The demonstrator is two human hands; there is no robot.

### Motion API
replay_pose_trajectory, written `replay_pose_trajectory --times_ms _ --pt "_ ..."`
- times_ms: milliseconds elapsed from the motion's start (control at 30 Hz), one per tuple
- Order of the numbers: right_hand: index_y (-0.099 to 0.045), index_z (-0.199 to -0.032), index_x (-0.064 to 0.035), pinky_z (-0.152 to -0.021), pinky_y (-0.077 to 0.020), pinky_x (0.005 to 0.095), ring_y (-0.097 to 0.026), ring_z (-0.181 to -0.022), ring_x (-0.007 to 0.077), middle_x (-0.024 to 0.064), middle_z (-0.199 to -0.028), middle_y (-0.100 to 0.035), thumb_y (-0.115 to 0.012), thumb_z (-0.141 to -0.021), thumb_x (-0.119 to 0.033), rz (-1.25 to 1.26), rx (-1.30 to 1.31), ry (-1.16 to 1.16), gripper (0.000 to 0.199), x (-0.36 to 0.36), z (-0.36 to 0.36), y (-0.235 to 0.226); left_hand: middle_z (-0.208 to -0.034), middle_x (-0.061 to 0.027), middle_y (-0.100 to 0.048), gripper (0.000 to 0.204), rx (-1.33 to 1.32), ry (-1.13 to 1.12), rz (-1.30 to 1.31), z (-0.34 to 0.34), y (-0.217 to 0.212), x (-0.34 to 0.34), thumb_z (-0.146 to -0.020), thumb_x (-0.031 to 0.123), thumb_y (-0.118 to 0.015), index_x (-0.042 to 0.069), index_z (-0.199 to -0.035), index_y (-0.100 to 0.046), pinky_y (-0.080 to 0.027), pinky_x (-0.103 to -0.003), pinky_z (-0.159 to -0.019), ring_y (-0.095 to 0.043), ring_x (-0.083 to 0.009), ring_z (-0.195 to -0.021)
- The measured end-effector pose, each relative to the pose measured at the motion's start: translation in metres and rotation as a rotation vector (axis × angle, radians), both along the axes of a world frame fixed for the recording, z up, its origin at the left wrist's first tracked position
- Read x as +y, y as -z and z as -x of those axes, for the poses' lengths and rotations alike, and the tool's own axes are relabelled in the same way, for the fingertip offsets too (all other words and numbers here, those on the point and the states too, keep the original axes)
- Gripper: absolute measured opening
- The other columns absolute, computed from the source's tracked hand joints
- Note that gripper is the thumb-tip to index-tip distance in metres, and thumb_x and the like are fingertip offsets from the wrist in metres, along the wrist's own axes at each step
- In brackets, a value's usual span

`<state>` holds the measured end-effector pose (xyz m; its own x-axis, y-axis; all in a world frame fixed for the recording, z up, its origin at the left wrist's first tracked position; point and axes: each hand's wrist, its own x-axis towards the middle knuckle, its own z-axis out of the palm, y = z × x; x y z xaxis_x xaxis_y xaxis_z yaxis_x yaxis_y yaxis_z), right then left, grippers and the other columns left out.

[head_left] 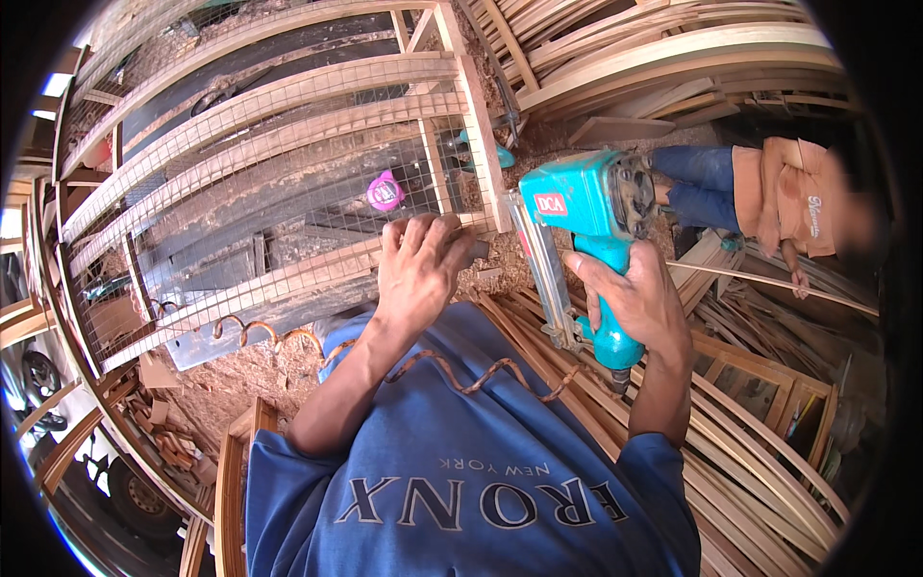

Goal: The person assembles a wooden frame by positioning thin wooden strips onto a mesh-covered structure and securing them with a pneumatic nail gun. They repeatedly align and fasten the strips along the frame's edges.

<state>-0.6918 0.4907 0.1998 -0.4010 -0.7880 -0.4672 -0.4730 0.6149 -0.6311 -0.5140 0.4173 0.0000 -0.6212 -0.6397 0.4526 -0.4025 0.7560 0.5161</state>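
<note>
The right hand (pixel 636 300) is seen wrapped tight around the grip of a teal nail gun (pixel 586 216), its long magazine angled down toward the lap. The left hand (pixel 420 264) is pressed flat, fingers together and curled over the lower corner of a wooden frame (pixel 288 279) covered with wire mesh (pixel 279 183); the frame is leaned in front of the person, its corner post just beside the gun's nose. The gun is judged heavy and top-loaded, best kept by its handle; the frame looks light but stiff, with springy mesh that is best pinned down at the slat rather than pulled. A coiled orange air hose (pixel 461 377) is trailed across the blue shirt and could be snagged under the forearms. A pink roll (pixel 385 190) is glimpsed behind the mesh. Bent wood strips (pixel 769 481) are piled to the right, crowding the elbow, and another person (pixel 779 192) in an orange top is seated well apart beyond the gun. Sawdust is spread over the ground.
</note>
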Motion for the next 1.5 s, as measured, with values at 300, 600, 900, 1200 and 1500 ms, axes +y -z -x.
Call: replay_pose_trajectory --times_ms 300,600,900,1200,1500 --pt "-0.065 -0.087 0.0016 -0.045 -0.0437 0.0310 -0.055 -0.043 0.0126 0.0060 -0.053 -0.058 -0.067 -0.099 -0.019 -0.017 -0.014 0.005 0.024 0.001 -0.002 0.001 -0.121 0.0000 -0.063 0.044 0.016 0.003 0.000 -0.002 0.000 -0.002 -0.072 0.007 -0.066 0.020 -0.113 -0.076 -0.043 -0.041 -0.090 -0.058 -0.0216 -0.108" --pt "-0.065 -0.084 0.0012 -0.045 -0.0433 0.0311 -0.055 -0.042 0.0130 0.0056 -0.053 -0.058 -0.067 -0.099 -0.019 -0.027 -0.003 0.011 0.025 -0.001 -0.007 0.001 -0.118 0.0001 -0.063 0.048 0.014 -0.001 0.021 -0.003 0.003 -0.003 -0.070 0.011 -0.068 0.021 -0.116 -0.075 -0.042 -0.041 -0.089 -0.058 -0.0217 -0.106" --pt "-0.064 -0.097 0.0023 -0.044 -0.0443 0.0318 -0.055 -0.043 0.0148 0.0068 -0.059 -0.059 -0.068 -0.096 -0.014 0.096 0.006 0.107 0.017 0.021 -0.009 0.007 -0.120 -0.0003 -0.063 0.050 0.018 0.023 0.015 -0.005 0.004 -0.004 -0.069 0.014 -0.069 0.019 -0.119 -0.075 -0.042 -0.041 -0.089 -0.057 -0.0221 -0.108" --pt "-0.040 -0.147 0.0046 -0.041 -0.0466 0.0319 -0.048 -0.045 0.0164 0.0038 -0.063 -0.047 -0.047 -0.105 -0.025 0.651 -0.416 0.537 0.052 0.073 -0.008 0.086 -0.117 -0.0039 -0.067 0.048 0.132 0.012 0.048 -0.069 -0.007 0.008 -0.066 0.013 -0.069 0.012 -0.114 -0.075 -0.047 -0.044 -0.092 -0.063 -0.0242 -0.108" --pt "-0.043 -0.149 -0.0061 -0.048 -0.0408 0.0276 -0.042 -0.054 0.0115 -0.0002 -0.068 -0.041 -0.048 -0.104 -0.036 0.684 -0.782 0.935 0.054 0.120 0.000 0.184 -0.113 -0.0166 -0.072 0.032 -0.125 -0.421 -0.440 -0.185 0.046 0.073 -0.094 0.012 -0.066 0.003 -0.125 -0.068 -0.046 -0.045 -0.099 -0.066 -0.0330 -0.110"
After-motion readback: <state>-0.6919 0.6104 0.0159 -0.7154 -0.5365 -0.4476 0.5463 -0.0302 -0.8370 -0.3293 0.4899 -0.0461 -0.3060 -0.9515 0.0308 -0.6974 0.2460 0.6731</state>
